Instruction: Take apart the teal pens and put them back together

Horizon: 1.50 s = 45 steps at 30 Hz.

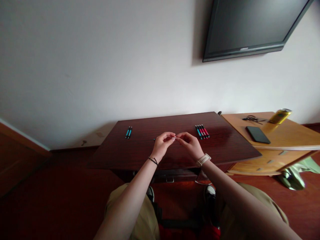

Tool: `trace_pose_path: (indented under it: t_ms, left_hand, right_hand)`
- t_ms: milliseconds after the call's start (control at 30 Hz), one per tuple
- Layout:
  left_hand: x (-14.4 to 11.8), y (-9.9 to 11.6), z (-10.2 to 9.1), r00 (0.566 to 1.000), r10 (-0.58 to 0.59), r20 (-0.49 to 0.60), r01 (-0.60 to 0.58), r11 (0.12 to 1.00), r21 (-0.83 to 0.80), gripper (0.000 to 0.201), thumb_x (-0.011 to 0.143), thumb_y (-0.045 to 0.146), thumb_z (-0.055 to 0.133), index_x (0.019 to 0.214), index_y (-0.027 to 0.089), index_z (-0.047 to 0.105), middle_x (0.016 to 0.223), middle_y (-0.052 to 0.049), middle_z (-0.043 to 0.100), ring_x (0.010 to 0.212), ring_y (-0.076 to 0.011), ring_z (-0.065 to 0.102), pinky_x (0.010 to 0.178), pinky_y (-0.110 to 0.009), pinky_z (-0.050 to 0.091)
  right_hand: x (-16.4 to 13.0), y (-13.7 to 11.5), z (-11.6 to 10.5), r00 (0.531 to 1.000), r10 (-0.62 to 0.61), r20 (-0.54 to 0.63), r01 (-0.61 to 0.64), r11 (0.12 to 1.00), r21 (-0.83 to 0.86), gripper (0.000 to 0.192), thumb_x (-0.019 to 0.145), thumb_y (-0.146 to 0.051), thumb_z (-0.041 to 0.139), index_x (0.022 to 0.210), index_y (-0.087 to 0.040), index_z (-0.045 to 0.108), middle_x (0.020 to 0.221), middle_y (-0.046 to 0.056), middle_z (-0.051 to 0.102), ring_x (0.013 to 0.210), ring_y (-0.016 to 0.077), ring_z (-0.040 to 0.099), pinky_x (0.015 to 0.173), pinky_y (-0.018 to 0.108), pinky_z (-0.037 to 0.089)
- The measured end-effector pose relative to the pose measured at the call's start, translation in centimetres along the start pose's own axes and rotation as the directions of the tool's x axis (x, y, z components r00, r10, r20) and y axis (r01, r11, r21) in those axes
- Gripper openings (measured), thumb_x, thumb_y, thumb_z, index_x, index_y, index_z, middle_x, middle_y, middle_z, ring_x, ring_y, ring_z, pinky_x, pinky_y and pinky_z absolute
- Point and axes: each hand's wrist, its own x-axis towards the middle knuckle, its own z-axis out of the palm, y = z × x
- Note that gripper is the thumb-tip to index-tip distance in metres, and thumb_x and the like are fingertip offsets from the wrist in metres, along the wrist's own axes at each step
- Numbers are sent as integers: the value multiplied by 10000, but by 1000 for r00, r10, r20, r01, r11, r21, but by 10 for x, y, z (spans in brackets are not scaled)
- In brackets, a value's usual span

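Left hand (162,144), right hand (192,144): grips narrow, pinching one small part (175,137), unidentifiable, over the wooden counter (125,151). Two blue pens (130,132) lie at their nine o'clock; blue and red pens (203,132) at three o'clock.

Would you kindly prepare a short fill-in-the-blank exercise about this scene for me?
1. A pale watch sits on the ____ wrist.
2. A ____ band circles the wrist of the left hand.
3. The blue pens lying apart from the red ones are nearer the ____ hand.

Missing words: right; black; left.
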Motion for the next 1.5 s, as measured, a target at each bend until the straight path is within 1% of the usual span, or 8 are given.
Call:
trace_pose_path:
  t_ms: [167, 300, 567, 667, 767, 933, 1267, 1500]
  left_hand:
    - [-1, -3, 0, 1000, -9, 17, 9, 1000, -7, 245, 838, 262, 771, 1069, 180, 754, 1116, -97, 769, 1024, -214, 714, 947, -348, 550]
    - [1, -5, -8, 998, -32, -56, 33, 999, 26, 250, 853, 293, 742, 1077, 183, 753, 1105, -109, 774, 1020, -220, 715, 911, -352, 562]
    - [16, -16, -76, 912, -40, -409, 134, 970, 203, 271, 867, 276, 657, 1109, 173, 725, 1099, -109, 772, 964, -201, 715, 787, -297, 556]
    - [12, -23, -91, 957, 5, -291, 139, 869, 475, 138, 874, 213, 657, 984, 186, 736, 1031, -80, 776, 967, -198, 715, 913, -332, 545]
    - [2, -29, -90, 981, -34, -192, 164, 670, 724, 110, 886, 193, 671, 979, 211, 728, 1009, -61, 768, 913, -201, 707, 878, -332, 531]
    - [-11, -35, -86, 980, -111, -163, 195, 432, 880, 114, 871, 232, 726, 980, 220, 695, 1021, -65, 740, 925, -217, 684, 825, -311, 500]
    - [-10, -46, -84, 978, -161, -135, 186, 361, 914, 267, 917, 486, 694, 875, 223, 675, 949, -87, 712, 876, -245, 676, 780, -326, 485]
    - [-6, -53, -79, 980, -160, -117, 165, 330, 929, 145, 931, 353, 684, 888, 215, 682, 975, -97, 718, 894, -248, 677, 795, -331, 489]
  right_hand:
    - [1, 3, -2, 997, 76, -17, -74, 995, 68, 383, 809, -567, 825, 967, -225, 755, 925, 50, 742, 742, 169, 616, 652, 300, 498]
    - [2, 7, -3, 977, 202, -65, -181, 954, 240, 333, 792, -512, 852, 959, -237, 764, 907, 22, 732, 706, 130, 580, 601, 254, 460]
    - [10, 16, -17, 921, 382, -81, -266, 767, 584, 423, 710, -394, 896, 1093, -284, 752, 994, -10, 722, 649, 90, 558, 529, 218, 463]
    - [11, 17, -22, 919, 391, -55, -275, 731, 624, 380, 719, -380, 893, 1050, -274, 739, 941, -19, 702, 623, 83, 539, 505, 213, 458]
    - [11, 17, -25, 915, 402, -42, -281, 709, 647, 363, 723, -371, 904, 1021, -265, 726, 927, -23, 688, 617, 77, 527, 497, 203, 459]
    - [11, 20, -28, 916, 395, -66, -266, 723, 637, 349, 728, -371, 906, 998, -265, 712, 910, -24, 679, 608, 82, 517, 484, 211, 458]
    - [11, 29, -25, 909, 408, -88, -273, 739, 616, 318, 734, -363, 890, 970, -260, 704, 879, -25, 664, 605, 90, 512, 485, 231, 446]
    - [8, 31, -21, 893, 443, -84, -291, 709, 642, 330, 709, -347, 908, 959, -252, 714, 878, -27, 664, 607, 83, 512, 492, 219, 438]
